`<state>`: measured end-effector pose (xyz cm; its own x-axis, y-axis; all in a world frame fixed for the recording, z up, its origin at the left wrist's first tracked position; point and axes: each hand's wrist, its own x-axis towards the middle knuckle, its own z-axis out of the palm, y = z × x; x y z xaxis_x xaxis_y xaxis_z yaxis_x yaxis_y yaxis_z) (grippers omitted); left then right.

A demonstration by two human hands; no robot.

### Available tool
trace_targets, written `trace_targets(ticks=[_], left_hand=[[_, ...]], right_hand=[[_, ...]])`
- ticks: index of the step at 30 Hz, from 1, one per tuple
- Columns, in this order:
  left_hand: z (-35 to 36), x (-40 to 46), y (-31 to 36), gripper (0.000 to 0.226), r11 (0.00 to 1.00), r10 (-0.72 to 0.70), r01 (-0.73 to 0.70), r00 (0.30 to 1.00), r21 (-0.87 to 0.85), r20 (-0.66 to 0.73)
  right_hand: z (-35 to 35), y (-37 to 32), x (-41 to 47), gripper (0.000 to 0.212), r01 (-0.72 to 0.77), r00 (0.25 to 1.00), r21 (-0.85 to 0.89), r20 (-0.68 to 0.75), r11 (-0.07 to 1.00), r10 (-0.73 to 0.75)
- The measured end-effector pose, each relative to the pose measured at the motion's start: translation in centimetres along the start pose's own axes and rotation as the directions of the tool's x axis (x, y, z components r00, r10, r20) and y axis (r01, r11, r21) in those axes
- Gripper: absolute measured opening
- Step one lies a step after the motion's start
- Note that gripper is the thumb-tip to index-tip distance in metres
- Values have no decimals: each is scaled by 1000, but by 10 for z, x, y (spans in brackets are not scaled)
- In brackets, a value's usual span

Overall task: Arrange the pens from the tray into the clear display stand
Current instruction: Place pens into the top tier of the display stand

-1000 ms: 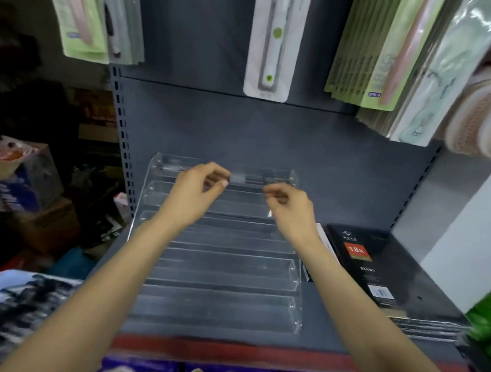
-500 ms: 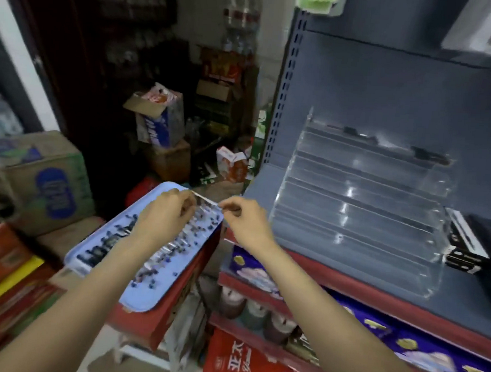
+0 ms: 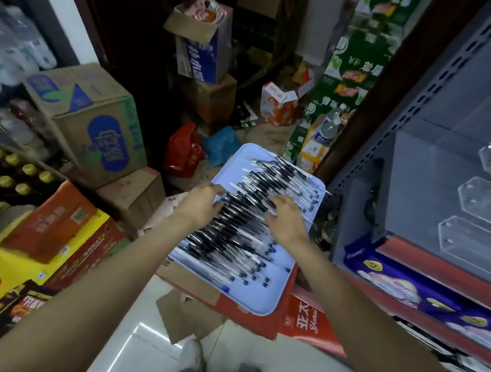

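A light blue tray sits on a red carton in the middle of the view, and a heap of black-and-clear pens lies across it. My left hand is at the heap's left side, fingers bent down onto the pen ends; whether it holds a pen is unclear. My right hand lies on the pens near the tray's right side with its fingers spread. The clear display stand stands on the grey shelf at the right edge, its stepped ends showing.
The red carton under the tray stands on the floor. Cardboard boxes and drink crates crowd the left. The shelf's front edge and purple packets below it run along the right. My shoe shows on the pale floor.
My view has swung from the shelf and stand down to the tray. Both hands left the stand's top tier and now lie on the pen heap.
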<state>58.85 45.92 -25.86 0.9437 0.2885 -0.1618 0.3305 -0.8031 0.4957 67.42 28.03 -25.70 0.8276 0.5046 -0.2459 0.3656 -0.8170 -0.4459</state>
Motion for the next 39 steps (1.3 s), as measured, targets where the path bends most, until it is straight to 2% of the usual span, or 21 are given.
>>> trace_targets(ticks=[3, 7, 11, 15, 18, 21, 23, 26, 29, 32, 36, 39], left_hand=[[5, 12, -8, 38, 995, 83, -86, 996, 58, 41], [11, 31, -15, 32, 989, 142, -143, 989, 25, 49], [12, 46, -18, 24, 988, 155, -156, 987, 18, 44], [8, 63, -17, 17, 983, 181, -185, 977, 17, 115], [8, 66, -19, 15, 983, 183, -178, 968, -44, 170], [3, 62, -20, 12, 968, 158, -124, 977, -220, 141], [-1, 58, -20, 9, 914, 88, -38, 990, -403, 106], [-4, 52, -19, 9, 780, -20, 75, 995, -621, 95], [-5, 48, -18, 12, 639, -128, 189, 982, -746, 139], [-7, 44, -18, 3, 534, -185, 239, 969, -811, 163], [-13, 40, -14, 7, 491, -184, 231, 970, -840, 159], [-25, 39, 1, 6, 502, -137, 179, 982, -846, 127]], right_hand=[[9, -2, 16, 43, -62, 998, -22, 12, 998, 62], [13, -1, 30, 36, -92, 995, -58, 23, 994, 94], [15, 5, 39, 29, -124, 992, -32, 3, 992, 124], [14, 6, 44, 25, -150, 988, 72, -18, 986, 152], [13, 9, 44, 26, -172, 985, 118, 0, 978, 173], [11, 10, 44, 25, -182, 983, 138, 9, 974, 183], [9, 8, 45, 23, -189, 982, 146, 16, 971, 188], [10, 7, 46, 19, -191, 981, 164, 8, 968, 192], [12, 6, 46, 14, -194, 981, 170, 4, 966, 196], [9, 3, 44, 13, -188, 982, 165, 26, 968, 186], [-6, -10, 38, 16, -108, 993, 247, -14, 963, 115], [-29, -32, 26, 22, 49, 995, 258, -97, 965, -25]])
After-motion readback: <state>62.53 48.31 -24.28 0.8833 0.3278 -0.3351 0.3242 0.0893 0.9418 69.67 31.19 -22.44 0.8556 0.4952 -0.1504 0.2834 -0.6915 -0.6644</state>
